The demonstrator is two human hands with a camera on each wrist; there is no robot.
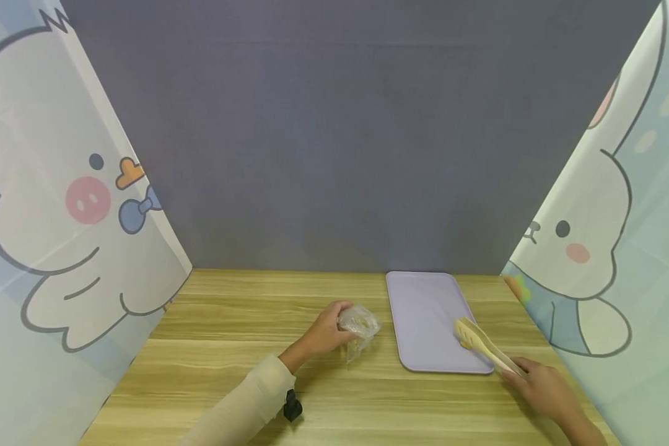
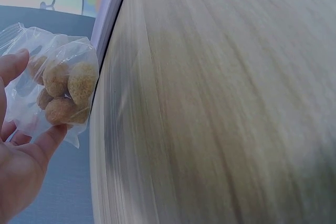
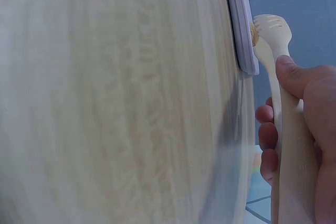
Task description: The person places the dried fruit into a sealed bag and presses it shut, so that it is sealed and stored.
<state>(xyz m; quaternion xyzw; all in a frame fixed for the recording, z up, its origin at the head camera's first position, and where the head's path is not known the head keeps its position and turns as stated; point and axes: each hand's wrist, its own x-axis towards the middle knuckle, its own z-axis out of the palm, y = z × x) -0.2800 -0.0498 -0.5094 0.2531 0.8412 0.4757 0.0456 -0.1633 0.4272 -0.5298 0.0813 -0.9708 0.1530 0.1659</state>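
Note:
My left hand [image 1: 327,328] grips a clear plastic bag [image 1: 361,325] above the table, left of the pale purple tray [image 1: 424,310]. Through the plastic, the left wrist view shows several rough, round golden-brown balls [image 2: 68,85], with thumb and fingers on either side of the bag. My right hand [image 1: 543,390] holds cream-coloured tongs [image 1: 487,348] by their handles, fingers curled round both arms. Their slotted tips reach over the tray's near right part. A similar brown ball [image 3: 254,34] shows at the tips, partly hidden behind them.
The wooden table [image 1: 228,353] runs back to a dark grey panel [image 1: 334,155]. Cartoon-printed sheets stand at both sides, with a bird figure [image 1: 44,155] at left and a rabbit figure [image 1: 585,248] at right. A small black device [image 1: 292,406] sits at the left wrist.

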